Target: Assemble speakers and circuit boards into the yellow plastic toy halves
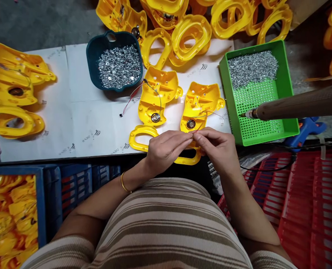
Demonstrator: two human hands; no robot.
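My left hand (168, 150) and my right hand (216, 146) meet at the table's front edge, both with fingers pinched on thin red wires (199, 125). The wires run from a yellow plastic shell half (201, 98) just beyond my fingertips, open side up, with a small round speaker (191, 124) in its lower part. The handle loop of that shell is partly hidden under my hands. To its left lies a second yellow shell half (160, 87), also with a round speaker (155, 117) and a wire ending in a black connector (121, 115).
A dark green bin (90, 61) of washer-head screws and a green basket (262, 139) of small metal parts flank the shells. A power screwdriver (297, 104) reaches over the basket. More yellow shells (11, 74) lie left and behind. Blue (49, 201) and red crates (297, 209) stand below.
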